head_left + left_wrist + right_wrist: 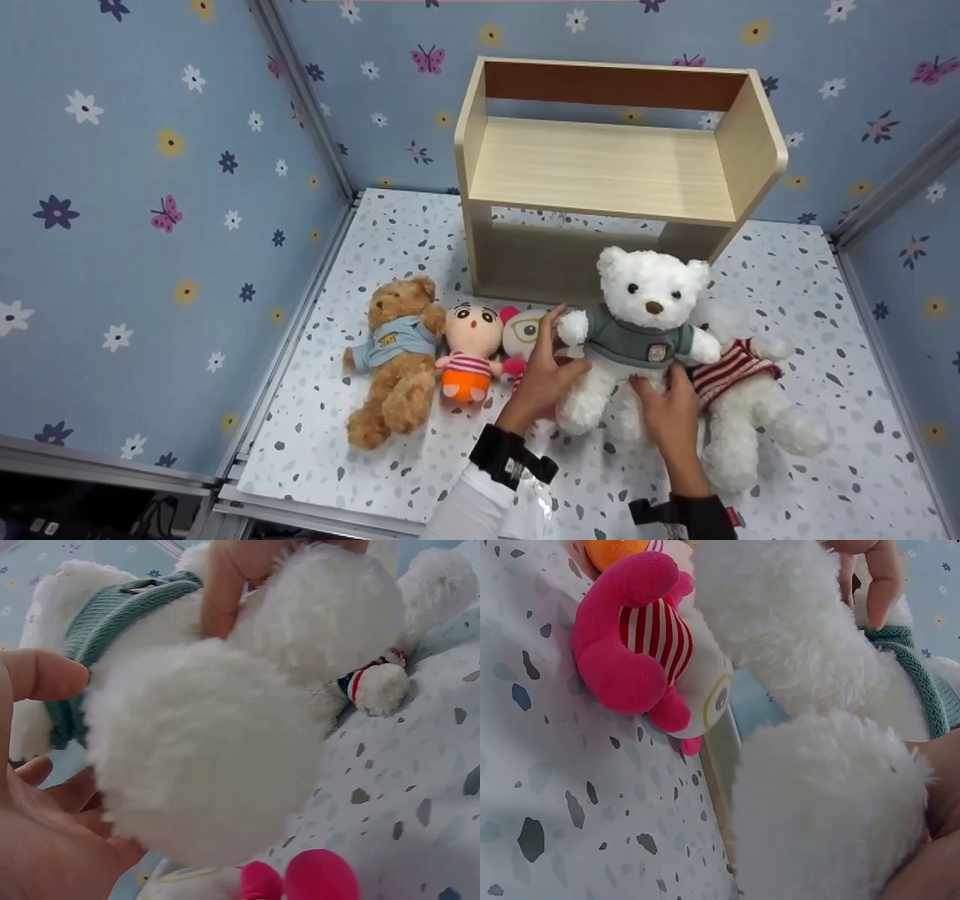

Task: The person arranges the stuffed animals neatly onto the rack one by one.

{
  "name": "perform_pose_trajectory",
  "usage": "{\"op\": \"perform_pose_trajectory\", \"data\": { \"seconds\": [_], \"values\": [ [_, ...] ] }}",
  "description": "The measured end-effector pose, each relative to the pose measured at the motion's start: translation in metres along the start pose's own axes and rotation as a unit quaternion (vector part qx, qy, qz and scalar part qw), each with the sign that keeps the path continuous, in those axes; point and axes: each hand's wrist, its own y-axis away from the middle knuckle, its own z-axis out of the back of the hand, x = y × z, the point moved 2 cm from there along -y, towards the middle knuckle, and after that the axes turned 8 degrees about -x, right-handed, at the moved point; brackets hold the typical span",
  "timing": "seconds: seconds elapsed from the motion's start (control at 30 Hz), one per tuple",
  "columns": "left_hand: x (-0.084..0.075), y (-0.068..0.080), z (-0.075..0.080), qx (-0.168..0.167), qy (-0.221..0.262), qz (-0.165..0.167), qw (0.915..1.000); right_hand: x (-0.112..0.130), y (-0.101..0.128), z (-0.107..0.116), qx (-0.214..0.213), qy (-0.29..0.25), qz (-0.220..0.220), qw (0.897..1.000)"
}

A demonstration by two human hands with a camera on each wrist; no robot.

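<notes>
Both hands hold a white teddy bear (652,296) in a green sweater, facing the head camera and upright over the table. My left hand (544,382) grips its side at the left, thumb at the sweater's hem in the left wrist view and the other fingers behind. From the right, my right hand (670,409) grips the lower body, thumb on the belly. The bear's fluffy legs (202,757) hang toward the wrist cameras and hide part of the grip. Behind the left hand lies a pink-and-white plush toy (619,652) with yellow glasses, partly covered in the head view.
A two-tier wooden shelf (600,165) stands at the back. Left on the speckled table (315,450) lie a brown teddy bear (397,382) in a blue shirt and a doll (471,356) in orange shorts. Another white bear (739,375) in red stripes lies at right.
</notes>
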Motion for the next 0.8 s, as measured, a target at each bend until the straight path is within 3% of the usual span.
{"op": "perform_pose_trajectory", "data": {
  "seconds": [0.17, 0.3, 0.4, 0.53, 0.63, 0.7, 0.8],
  "values": [
    [-0.026, -0.023, 0.009, 0.019, -0.074, -0.067, 0.9948, -0.003, 0.000, 0.003, -0.005, -0.004, -0.014, 1.000],
    [-0.051, -0.045, 0.019, -0.026, -0.173, -0.123, 0.9768, -0.005, 0.001, 0.002, -0.005, -0.013, -0.020, 1.000],
    [-0.069, -0.060, 0.029, -0.079, -0.263, -0.180, 0.9445, -0.007, 0.001, 0.002, -0.003, -0.023, -0.023, 0.999],
    [-0.087, -0.078, 0.043, -0.144, -0.372, -0.250, 0.8823, -0.010, 0.002, 0.002, 0.000, -0.029, -0.025, 0.999],
    [-0.096, -0.089, 0.053, -0.177, -0.438, -0.264, 0.8406, -0.012, 0.002, 0.003, 0.010, -0.023, -0.036, 0.999],
    [-0.098, -0.096, 0.059, -0.186, -0.468, -0.261, 0.8237, -0.012, 0.002, 0.003, 0.016, -0.025, -0.043, 0.999],
    [-0.098, -0.105, 0.068, -0.192, -0.503, -0.247, 0.8059, -0.012, 0.000, 0.002, 0.022, -0.030, -0.049, 0.998]
  ]
}}
